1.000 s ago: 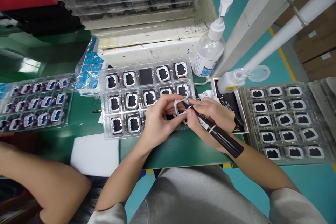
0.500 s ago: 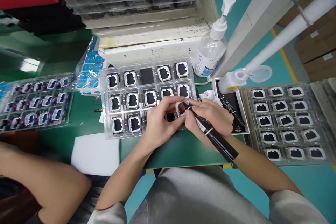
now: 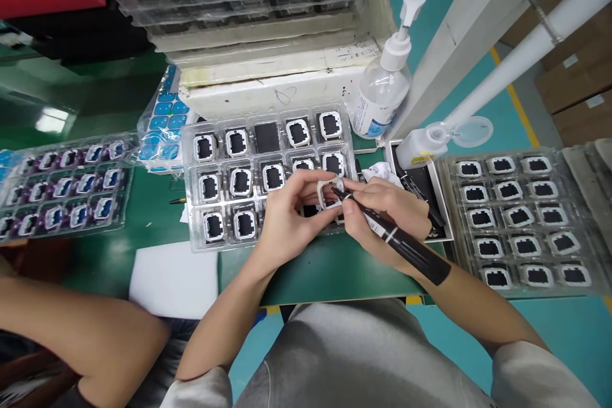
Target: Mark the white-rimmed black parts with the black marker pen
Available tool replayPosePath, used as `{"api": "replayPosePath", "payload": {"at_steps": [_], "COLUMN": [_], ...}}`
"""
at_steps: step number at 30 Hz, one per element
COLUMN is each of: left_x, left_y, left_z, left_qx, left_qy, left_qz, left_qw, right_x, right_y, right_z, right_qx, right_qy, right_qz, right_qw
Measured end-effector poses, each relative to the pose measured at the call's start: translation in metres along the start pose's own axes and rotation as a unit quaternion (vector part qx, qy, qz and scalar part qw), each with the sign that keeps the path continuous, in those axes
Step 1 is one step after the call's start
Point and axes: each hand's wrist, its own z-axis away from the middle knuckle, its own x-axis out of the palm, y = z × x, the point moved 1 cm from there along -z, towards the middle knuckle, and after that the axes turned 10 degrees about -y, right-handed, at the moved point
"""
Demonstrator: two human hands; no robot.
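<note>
I see a small frame [image 3: 329, 194] of matt white plastic pinched in my left hand [image 3: 287, 220], and a marker [image 3: 392, 236] of smooth black plastic with a slight sheen in my right hand [image 3: 382, 213]. The tray [image 3: 196, 239] under them is thin clear plastic, glossy and glinting. The surface [image 3: 329, 274] looks like a smooth green mat, shiny at far left. The pump bottle [image 3: 382, 99] at far right is clear plastic with a white top. Near left lies matt white paper [image 3: 172, 280].
</note>
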Motion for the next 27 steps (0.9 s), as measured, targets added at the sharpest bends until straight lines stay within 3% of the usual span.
{"api": "replayPosePath", "payload": {"at_steps": [4, 12, 27], "left_x": [-0.001, -0.0029, 0.0012], "left_y": [0.0023, 0.0021, -0.0028], "left_z": [-0.0038, -0.0077, 0.0016], "left_qx": [-0.014, 0.016, 0.072], "left_qy": [-0.014, -0.027, 0.005], "left_qz": [0.097, 0.14, -0.066], "left_qw": [0.995, 0.99, 0.995], "right_x": [-0.004, -0.0075, -0.0005], "right_y": [-0.0018, -0.0032, -0.0001], "right_z": [-0.0007, -0.0014, 0.0026], "right_qx": [-0.027, -0.038, -0.04], "right_qy": [0.014, -0.003, -0.004], "right_qz": [-0.039, -0.017, 0.058], "right_qw": [0.999, 0.999, 0.997]}}
